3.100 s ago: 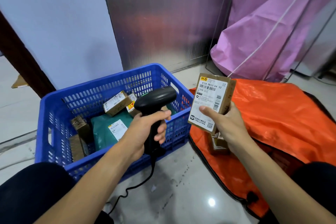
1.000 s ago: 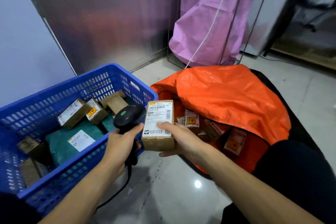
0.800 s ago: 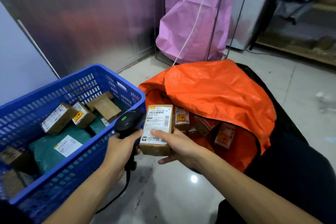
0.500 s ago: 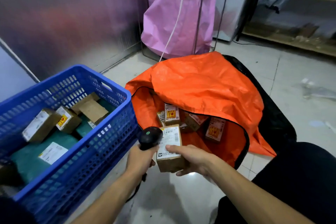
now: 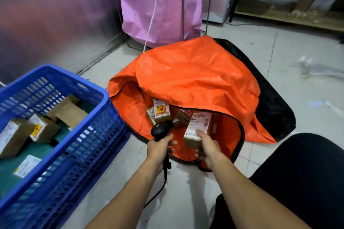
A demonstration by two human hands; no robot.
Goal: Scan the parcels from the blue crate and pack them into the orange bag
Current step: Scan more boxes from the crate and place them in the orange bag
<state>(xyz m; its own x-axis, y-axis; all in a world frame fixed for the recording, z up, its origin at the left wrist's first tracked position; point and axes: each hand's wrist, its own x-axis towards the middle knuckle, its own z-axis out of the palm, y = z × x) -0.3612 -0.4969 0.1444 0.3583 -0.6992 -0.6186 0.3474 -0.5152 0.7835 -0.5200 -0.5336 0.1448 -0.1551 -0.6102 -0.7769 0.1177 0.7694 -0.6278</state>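
My right hand [image 5: 208, 147] grips a brown cardboard parcel [image 5: 198, 126] with a white label, holding it inside the mouth of the orange bag [image 5: 195, 74]. My left hand [image 5: 160, 148] grips the black barcode scanner [image 5: 161, 129] just left of that parcel, over the bag's opening. Several small labelled parcels [image 5: 162, 111] lie inside the bag. The blue crate [image 5: 78, 147] stands at the left and holds brown boxes [image 5: 69, 111] and a green mailer [image 5: 28, 161].
A pink bag [image 5: 162, 5] hangs on a metal frame behind the orange bag. A metal wall panel [image 5: 55, 15] runs at the back left. The scanner cable [image 5: 158, 189] trails on the tiled floor. My dark-trousered knee [image 5: 301, 173] is at the right. Clear plastic scraps [image 5: 320, 70] lie far right.
My right hand has carried the parcel from beside the scanner forward and right into the bag's mouth. My view has swung right and down, toward the bag. The left hand followed with the scanner.
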